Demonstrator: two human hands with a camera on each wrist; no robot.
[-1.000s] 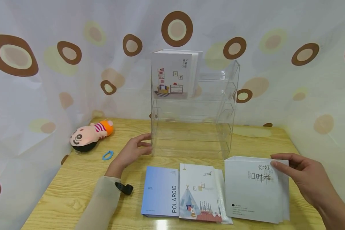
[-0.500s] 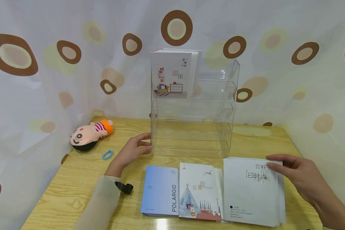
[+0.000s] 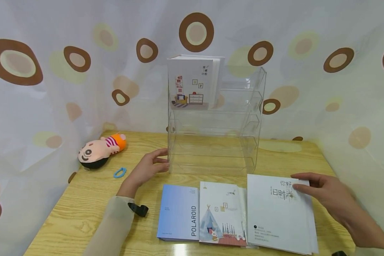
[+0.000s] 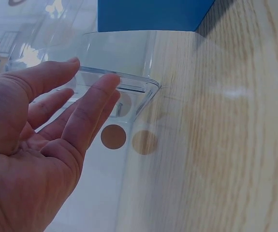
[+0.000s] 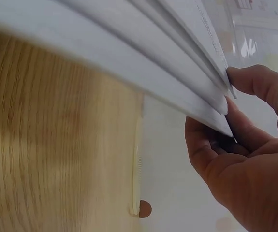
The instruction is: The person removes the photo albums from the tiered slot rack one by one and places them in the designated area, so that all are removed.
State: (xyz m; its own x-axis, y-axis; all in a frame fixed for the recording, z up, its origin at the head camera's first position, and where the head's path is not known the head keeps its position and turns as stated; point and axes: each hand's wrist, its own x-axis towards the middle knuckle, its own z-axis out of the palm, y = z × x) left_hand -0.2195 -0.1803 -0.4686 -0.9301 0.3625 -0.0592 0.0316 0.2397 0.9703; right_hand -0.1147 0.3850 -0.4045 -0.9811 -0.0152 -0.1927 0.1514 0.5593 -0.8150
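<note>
A clear acrylic tiered rack [image 3: 211,168] stands at the table's middle. My left hand [image 3: 147,168] is at its lower left side, fingertips right at the panel; in the left wrist view the fingers [image 4: 83,113] are spread and relaxed. My right hand [image 3: 329,195] pinches the upper right corner of a white photo album [image 3: 275,217] with dark Chinese lettering. Thumb on one cover and fingers on the other show in the right wrist view, around the album's edges [image 5: 177,72]. Another white album [image 3: 196,83], with a furniture drawing, stands in the rack's top left.
Left of the held album, a white tent-picture album [image 3: 222,217] and a blue POLAROID album [image 3: 178,213] lie side by side in front of the rack. A plush doll [image 3: 99,151] and a blue ring-shaped item [image 3: 119,172] lie at the left. Patterned cloth hangs behind.
My right hand has shifted the white lettered album a little left and nearer, tilting its top face more toward the camera. The left hand has stayed at the rack's side.
</note>
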